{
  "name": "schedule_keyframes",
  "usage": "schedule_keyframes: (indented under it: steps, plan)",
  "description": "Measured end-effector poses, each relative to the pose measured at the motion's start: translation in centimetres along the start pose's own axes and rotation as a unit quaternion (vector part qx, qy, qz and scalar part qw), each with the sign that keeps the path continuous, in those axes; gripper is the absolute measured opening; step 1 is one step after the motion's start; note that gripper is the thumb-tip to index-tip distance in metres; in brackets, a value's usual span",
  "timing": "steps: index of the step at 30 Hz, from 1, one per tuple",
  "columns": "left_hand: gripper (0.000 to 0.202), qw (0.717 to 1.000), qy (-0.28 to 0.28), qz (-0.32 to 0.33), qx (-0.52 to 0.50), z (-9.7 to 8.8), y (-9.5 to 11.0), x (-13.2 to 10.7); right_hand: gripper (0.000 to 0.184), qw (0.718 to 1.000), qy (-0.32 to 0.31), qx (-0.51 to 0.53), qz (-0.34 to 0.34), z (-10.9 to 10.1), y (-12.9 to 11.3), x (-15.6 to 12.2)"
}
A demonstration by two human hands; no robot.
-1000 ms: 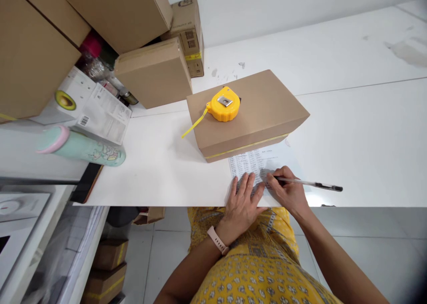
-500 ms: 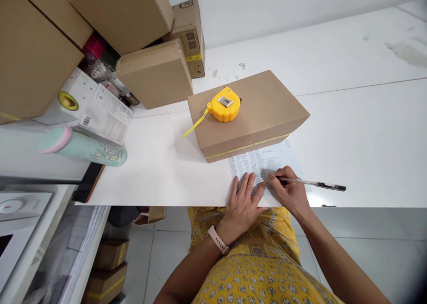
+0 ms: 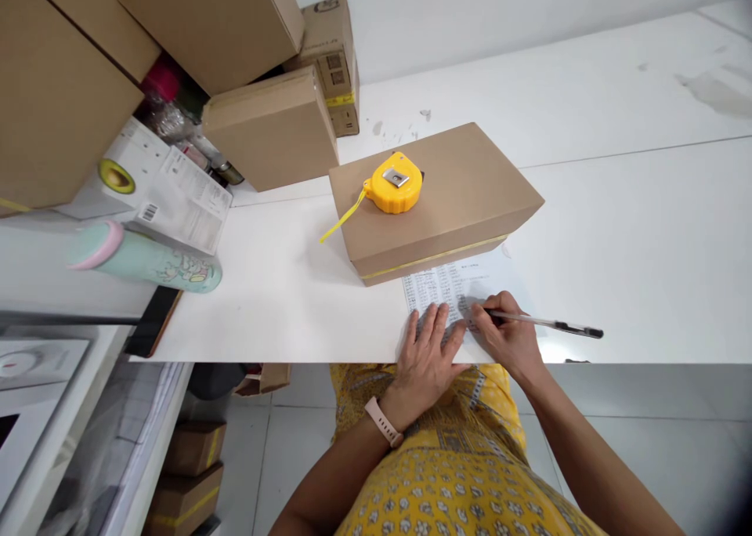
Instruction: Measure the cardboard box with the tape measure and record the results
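Partly cropped white tabletop: right end unseen.
Brown cardboard box: covers sheet's far edge.
Printed white paper sheet: tabletop's near edge, print unreadable.
Left hand: spread flat on sheet.
Right hand: pinches clear ballpoint pen, tip hidden.

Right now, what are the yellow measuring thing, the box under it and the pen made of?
The tape measure looks like glossy yellow plastic with a shiny metal clip. The box under it looks like matte brown cardboard, with yellow tape along its edge. The pen in the right hand seems clear plastic with a dark cap.
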State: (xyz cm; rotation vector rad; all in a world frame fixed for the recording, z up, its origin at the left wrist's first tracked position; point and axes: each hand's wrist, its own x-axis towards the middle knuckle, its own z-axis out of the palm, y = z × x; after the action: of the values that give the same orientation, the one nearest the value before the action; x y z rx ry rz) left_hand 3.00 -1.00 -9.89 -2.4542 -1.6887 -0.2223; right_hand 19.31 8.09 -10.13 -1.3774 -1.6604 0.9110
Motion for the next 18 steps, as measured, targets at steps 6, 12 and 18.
schedule_keyframes:
  steps: [6, 12, 18]
  plan:
    - [0.071, 1.0, -0.012, 0.004, 0.008, -0.1, -0.04, -0.05, 0.027, 1.0, -0.001, 0.018, -0.005, -0.05, -0.05, -0.03]
    - [0.071, 1.0, -0.013, 0.003, 0.002, 0.04, -0.03, -0.1, 0.029, 1.0, -0.003, 0.018, 0.01, 0.01, 0.05, -0.02]
    - [0.072, 1.0, -0.018, -0.003, -0.012, 0.09, 0.01, -0.08, 0.033, 1.0, 0.013, 0.007, 0.01, -0.08, 0.05, -0.06]
